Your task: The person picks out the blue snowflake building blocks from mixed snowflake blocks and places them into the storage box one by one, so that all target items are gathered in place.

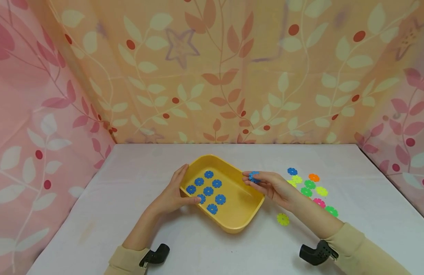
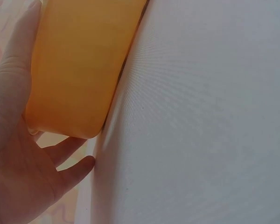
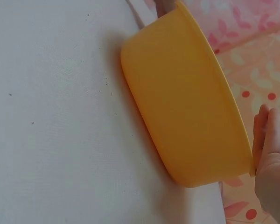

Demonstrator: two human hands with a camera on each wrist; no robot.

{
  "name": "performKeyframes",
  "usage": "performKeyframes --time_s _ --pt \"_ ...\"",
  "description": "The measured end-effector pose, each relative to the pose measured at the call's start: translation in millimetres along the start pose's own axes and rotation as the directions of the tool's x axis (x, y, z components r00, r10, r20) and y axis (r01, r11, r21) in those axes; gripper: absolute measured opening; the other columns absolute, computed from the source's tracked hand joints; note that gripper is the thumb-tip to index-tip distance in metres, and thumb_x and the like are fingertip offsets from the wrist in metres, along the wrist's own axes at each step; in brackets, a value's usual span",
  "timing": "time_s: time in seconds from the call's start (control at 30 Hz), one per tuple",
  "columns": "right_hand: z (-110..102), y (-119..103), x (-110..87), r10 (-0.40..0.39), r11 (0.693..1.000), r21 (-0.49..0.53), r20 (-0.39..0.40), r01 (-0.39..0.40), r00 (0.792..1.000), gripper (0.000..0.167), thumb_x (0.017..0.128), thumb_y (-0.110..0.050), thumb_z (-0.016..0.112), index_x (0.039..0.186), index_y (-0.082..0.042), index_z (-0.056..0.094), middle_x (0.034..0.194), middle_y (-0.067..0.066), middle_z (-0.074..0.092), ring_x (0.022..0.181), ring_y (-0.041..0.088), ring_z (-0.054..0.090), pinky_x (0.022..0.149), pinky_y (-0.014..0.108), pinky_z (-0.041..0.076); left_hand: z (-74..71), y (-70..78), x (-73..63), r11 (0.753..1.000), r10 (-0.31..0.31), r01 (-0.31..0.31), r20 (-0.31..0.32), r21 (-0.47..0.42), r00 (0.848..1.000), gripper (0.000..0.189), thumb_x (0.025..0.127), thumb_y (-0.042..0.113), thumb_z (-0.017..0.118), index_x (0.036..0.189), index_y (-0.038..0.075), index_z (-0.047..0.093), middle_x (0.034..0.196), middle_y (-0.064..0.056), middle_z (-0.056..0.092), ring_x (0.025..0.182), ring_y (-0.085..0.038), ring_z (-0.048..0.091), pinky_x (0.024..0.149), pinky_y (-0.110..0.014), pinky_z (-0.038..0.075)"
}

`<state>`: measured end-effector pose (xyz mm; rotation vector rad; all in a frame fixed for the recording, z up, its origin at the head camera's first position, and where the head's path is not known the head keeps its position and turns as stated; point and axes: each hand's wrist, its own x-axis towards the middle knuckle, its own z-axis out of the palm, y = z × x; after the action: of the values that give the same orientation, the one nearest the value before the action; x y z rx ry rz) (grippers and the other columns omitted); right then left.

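A yellow plastic basin [image 1: 244, 204] stands at an angle in the middle of the table, with several blue notched snowflake discs [image 1: 220, 199] lying on its floor toward the left. My left hand [image 1: 172, 196] holds the basin at its left corner, thumb over the rim and fingers along the outside wall. In the left wrist view, those fingers spread around the basin's end. Over the basin's right rim, my right hand [image 1: 276, 188] pinches one blue snowflake disc [image 1: 254, 177] between thumb and fingers. Only a sliver of that disc shows in the right wrist view.
Right of the basin, partly behind the right forearm, lie loose snowflake discs: one blue [image 1: 292, 171], one orange [image 1: 314, 177], one pink [image 1: 319, 202], several green [image 1: 331, 211] and yellow. A single yellow disc [image 1: 283, 219] lies nearer the front. Patterned curtains [image 1: 212, 76] surround the white table [image 1: 95, 214].
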<state>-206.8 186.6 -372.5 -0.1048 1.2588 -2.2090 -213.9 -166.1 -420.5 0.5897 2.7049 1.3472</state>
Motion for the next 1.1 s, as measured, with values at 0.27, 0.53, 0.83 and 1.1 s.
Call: performKeyframes --time_s 0.27,0.53,0.83,1.1 --pt "9 5 3.8 0.015 0.995 -0.100 -0.009 -0.016 1.000 0.050 0.100 -0.009 0.054 0.142 0.013 0.038 0.121 0.014 0.066 0.115 0.025 0.062 0.101 0.035 0.038 0.1 0.1 -0.2 1.000 -0.003 0.003 0.005 0.001 1.000 0.118 0.073 0.043 0.085 0.158 0.011 0.008 0.162 -0.006 0.004 0.147 -0.032 0.009 0.114 -0.057 0.014" --pt "16 7 9.5 0.022 0.987 -0.161 -0.023 -0.025 0.999 0.053 0.100 -0.010 0.055 0.144 0.012 0.034 0.120 0.017 0.066 0.113 0.026 0.063 0.100 0.036 0.040 0.3 -0.9 -0.4 1.000 -0.012 0.012 0.004 0.006 1.000 0.119 0.073 0.044 0.085 0.158 0.014 0.007 0.162 -0.006 0.004 0.147 -0.031 0.009 0.115 -0.056 0.014" --pt "25 8 16.0 0.049 0.963 -0.266 0.045 -0.035 0.998 0.049 0.104 -0.009 0.045 0.147 0.010 0.031 0.126 0.020 0.062 0.115 0.024 0.062 0.102 0.041 0.036 0.1 -0.5 -0.3 1.000 -0.004 0.004 0.004 0.005 1.000 0.118 0.073 0.044 0.085 0.158 0.013 0.008 0.162 -0.006 0.005 0.147 -0.030 0.009 0.115 -0.056 0.014" --pt "28 12 24.6 0.018 0.906 -0.423 0.007 -0.014 1.000 0.046 0.103 -0.013 0.051 0.139 0.012 0.040 0.131 0.027 0.056 0.115 0.028 0.061 0.098 0.043 0.041 0.0 1.3 -0.7 1.000 -0.009 0.009 0.003 -0.001 1.000 0.118 0.073 0.043 0.085 0.158 0.013 0.008 0.162 -0.006 0.005 0.147 -0.030 0.009 0.115 -0.056 0.014"
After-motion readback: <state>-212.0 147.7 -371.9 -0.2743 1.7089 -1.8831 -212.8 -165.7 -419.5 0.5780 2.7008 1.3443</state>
